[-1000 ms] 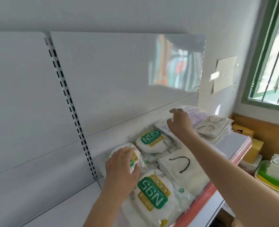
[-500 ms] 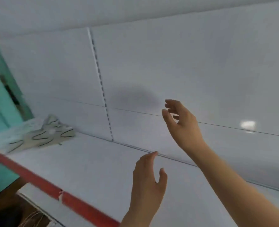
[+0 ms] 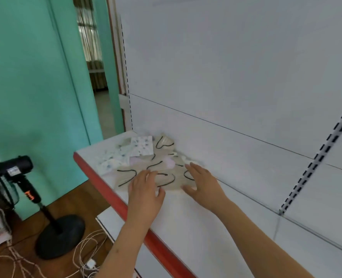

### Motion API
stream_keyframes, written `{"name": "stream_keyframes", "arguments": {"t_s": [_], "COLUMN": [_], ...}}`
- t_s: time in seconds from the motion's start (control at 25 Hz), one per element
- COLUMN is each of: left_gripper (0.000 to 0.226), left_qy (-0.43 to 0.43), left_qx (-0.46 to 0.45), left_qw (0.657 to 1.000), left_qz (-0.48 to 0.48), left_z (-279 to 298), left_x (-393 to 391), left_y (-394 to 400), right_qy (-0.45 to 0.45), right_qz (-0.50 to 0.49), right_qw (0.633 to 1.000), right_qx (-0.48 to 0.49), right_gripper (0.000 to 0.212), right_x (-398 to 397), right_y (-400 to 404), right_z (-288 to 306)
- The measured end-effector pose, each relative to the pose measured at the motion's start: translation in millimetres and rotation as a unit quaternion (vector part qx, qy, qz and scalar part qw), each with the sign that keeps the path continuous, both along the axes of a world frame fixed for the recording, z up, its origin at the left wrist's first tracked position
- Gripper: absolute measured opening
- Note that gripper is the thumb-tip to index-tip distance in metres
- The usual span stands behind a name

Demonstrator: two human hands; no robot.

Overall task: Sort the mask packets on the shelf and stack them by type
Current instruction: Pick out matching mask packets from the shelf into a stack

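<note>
Shelf point(image 3: 186, 217): white, red front edge | Mask packets point(image 3: 146, 167): loose overlapping pile at shelf's far left end, centre frame; beige masks with black ear loops in front, patterned packets point(image 3: 142, 146) behind | Left hand point(image 3: 145, 190): fingers spread, flat on pile's near edge | Right hand point(image 3: 203, 184): fingers spread, resting on pile's right side | Lower left: standing fan point(image 3: 15, 177), cables point(image 3: 82, 255) on floor.

no text can be read here; the small label on the fan motor point(image 3: 13, 171) and the orange marks on its pole are too blurred.
</note>
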State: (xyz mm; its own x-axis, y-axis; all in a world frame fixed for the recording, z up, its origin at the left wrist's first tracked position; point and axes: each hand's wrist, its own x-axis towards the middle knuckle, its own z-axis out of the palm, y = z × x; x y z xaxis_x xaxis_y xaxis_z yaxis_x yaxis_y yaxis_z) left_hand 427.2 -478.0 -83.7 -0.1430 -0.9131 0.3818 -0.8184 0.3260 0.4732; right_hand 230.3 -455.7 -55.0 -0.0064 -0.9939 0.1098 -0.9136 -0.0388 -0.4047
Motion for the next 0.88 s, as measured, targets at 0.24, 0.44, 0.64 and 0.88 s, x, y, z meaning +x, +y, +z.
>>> {"name": "stream_keyframes", "arguments": {"t_s": [0.24,0.44,0.64,0.88], "left_gripper": [0.087,0.078,0.073,0.103], "left_qy": [-0.134,-0.107,0.092,-0.044], "left_qx": [0.092,0.038,0.097,0.276], "left_qw": [0.986,0.991,0.961,0.917], "left_qz": [-0.04,-0.075,-0.241,-0.285], "left_z": [3,16,44,33], "left_x": [44,51,-11,-90], "left_y": [-80,-73,-4,57], "right_qy": [0.123,0.097,0.088,-0.442], "right_qz": [-0.04,-0.113,-0.316,-0.464], "right_qw": [0.991,0.988,0.939,0.766], "right_qx": [0.028,-0.029,0.105,-0.048], "right_gripper": [0.036,0.019,0.031,0.04], "right_x": [1,-9,1,6], "right_y": [-18,36,101,127], "right_z": [-7,9,20,16]}}
